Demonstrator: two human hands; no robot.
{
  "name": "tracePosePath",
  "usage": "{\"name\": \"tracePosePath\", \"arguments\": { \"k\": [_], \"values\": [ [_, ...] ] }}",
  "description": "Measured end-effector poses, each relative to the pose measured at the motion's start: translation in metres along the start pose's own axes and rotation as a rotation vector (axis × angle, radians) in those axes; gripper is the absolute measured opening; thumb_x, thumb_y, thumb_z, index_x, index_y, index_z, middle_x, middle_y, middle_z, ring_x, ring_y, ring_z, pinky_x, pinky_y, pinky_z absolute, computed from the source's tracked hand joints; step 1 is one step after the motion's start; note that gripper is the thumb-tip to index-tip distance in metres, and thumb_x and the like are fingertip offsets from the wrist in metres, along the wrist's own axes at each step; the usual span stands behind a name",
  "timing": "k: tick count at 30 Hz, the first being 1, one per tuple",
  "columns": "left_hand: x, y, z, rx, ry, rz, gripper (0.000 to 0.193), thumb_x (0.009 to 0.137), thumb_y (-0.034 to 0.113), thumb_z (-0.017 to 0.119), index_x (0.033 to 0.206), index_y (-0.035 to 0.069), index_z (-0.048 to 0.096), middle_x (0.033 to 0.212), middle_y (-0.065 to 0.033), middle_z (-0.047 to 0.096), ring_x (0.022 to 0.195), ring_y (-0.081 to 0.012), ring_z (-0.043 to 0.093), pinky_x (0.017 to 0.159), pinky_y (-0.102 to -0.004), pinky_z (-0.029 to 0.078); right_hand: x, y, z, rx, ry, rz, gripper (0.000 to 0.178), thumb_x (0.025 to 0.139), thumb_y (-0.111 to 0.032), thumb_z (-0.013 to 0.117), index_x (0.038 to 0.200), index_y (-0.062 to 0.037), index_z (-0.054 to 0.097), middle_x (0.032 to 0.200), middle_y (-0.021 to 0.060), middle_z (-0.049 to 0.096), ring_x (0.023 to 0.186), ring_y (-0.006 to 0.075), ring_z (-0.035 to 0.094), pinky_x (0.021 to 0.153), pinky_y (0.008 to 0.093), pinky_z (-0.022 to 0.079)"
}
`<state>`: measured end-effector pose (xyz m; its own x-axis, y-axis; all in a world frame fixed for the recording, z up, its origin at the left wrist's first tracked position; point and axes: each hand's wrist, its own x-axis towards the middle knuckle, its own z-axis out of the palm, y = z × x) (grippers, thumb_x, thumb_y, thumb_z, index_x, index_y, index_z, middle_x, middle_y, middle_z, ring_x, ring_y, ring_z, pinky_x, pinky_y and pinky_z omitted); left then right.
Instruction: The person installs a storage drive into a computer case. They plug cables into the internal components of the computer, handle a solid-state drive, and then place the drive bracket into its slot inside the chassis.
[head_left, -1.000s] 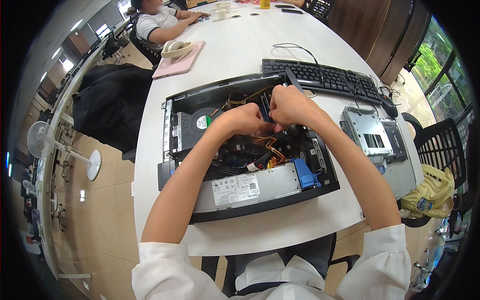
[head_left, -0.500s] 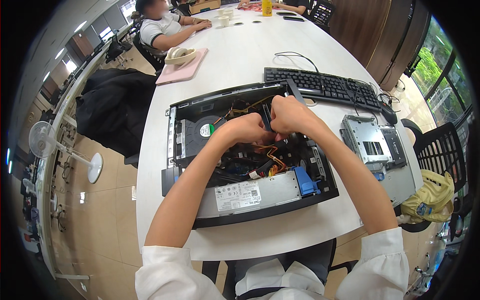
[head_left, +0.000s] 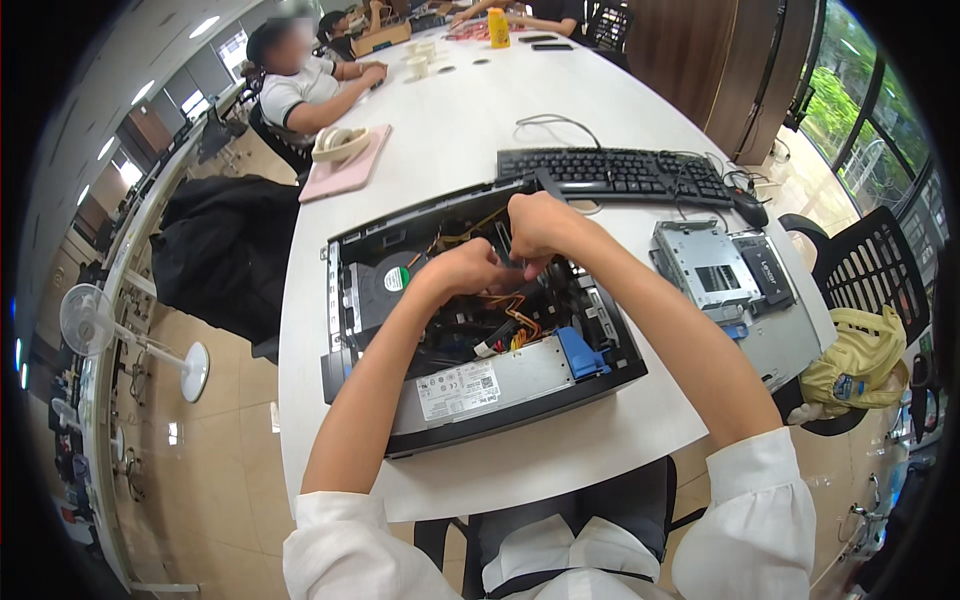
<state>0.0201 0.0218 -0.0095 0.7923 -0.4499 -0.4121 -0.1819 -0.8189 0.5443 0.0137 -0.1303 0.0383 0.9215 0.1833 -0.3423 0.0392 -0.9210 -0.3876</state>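
Observation:
An opened black desktop computer case [head_left: 520, 412] lies on its side on the white table, its inside showing. Both hands reach into its far middle part. My left hand [head_left: 468, 270] has its fingers curled together, tips hidden among dark parts. Close beside it, my right hand [head_left: 540, 228] is closed with fingers pointing down, next to a narrow dark upright strip. What either hand grips is hidden. Around them sit a round fan [head_left: 392, 279], orange and yellow wires [head_left: 520, 318], a silver power supply [head_left: 520, 374] and a blue plastic latch [head_left: 582, 354].
A black keyboard [head_left: 620, 174] and mouse [head_left: 749, 207] lie beyond the case. To the right rest a metal drive bracket [head_left: 703, 268], a small black drive [head_left: 768, 276] and a grey panel [head_left: 785, 338]. Headphones [head_left: 341, 146] lie on a pink folder [head_left: 362, 172]. Another person [head_left: 300, 92] sits far left.
The whole view has shifted and turned slightly. My hands stay inside the case, and the gap between them has changed little; the dark strip beside my right hand shows less.

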Motion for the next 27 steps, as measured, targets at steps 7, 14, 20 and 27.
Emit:
{"name": "tracePosePath", "arguments": {
  "k": [7, 14, 20, 27],
  "values": [
    [-0.007, 0.013, -0.004, -0.097, -0.05, -0.007, 0.036, 0.085, 0.039, 0.074, 0.081, 0.003, 0.072, 0.073, -0.003, 0.067, 0.066, -0.0107, 0.06, 0.065, -0.0264, 0.045, -0.02, 0.018, 0.006, -0.05, 0.131, -0.188, 0.019, 0.079, 0.0, 0.064, 0.096, 0.0032, 0.071, 0.092, 0.0246, 0.071, 0.086, 0.0355, 0.071, 0.073, 0.041, 0.057],
    [0.009, -0.012, 0.003, -0.155, -0.057, 0.017, 0.03, 0.091, 0.029, 0.07, 0.099, 0.001, 0.074, 0.086, -0.0057, 0.071, 0.078, -0.0121, 0.062, 0.071, -0.0271, 0.049, -0.021, 0.006, 0.015, -0.15, 0.138, -0.244, 0.025, 0.079, -0.008, 0.068, 0.102, 0.0015, 0.071, 0.107, 0.0281, 0.068, 0.101, 0.0387, 0.068, 0.083, 0.0445, 0.057],
    [-0.006, 0.011, -0.004, -0.017, -0.029, 0.022, 0.041, 0.088, 0.041, 0.072, 0.105, 0.003, 0.074, 0.095, -0.0096, 0.073, 0.087, -0.0184, 0.064, 0.08, -0.0319, 0.048, 0.007, 0.013, 0.007, -0.018, 0.345, -0.219, 0.03, 0.077, 0.0, 0.055, 0.102, 0.0002, 0.073, 0.096, 0.0263, 0.07, 0.095, 0.0387, 0.069, 0.086, 0.0421, 0.055],
    [-0.018, 0.017, -0.004, -0.034, 0.012, 0.071, 0.044, 0.083, 0.049, 0.076, 0.089, 0.006, 0.072, 0.084, -0.0071, 0.068, 0.078, -0.0184, 0.057, 0.074, -0.0335, 0.043, 0.032, 0.002, 0.015, -0.179, 0.298, -0.318, 0.029, 0.078, -0.008, 0.056, 0.099, 0.0052, 0.071, 0.101, 0.0299, 0.068, 0.096, 0.0426, 0.068, 0.087, 0.0453, 0.055]
  ]
}}
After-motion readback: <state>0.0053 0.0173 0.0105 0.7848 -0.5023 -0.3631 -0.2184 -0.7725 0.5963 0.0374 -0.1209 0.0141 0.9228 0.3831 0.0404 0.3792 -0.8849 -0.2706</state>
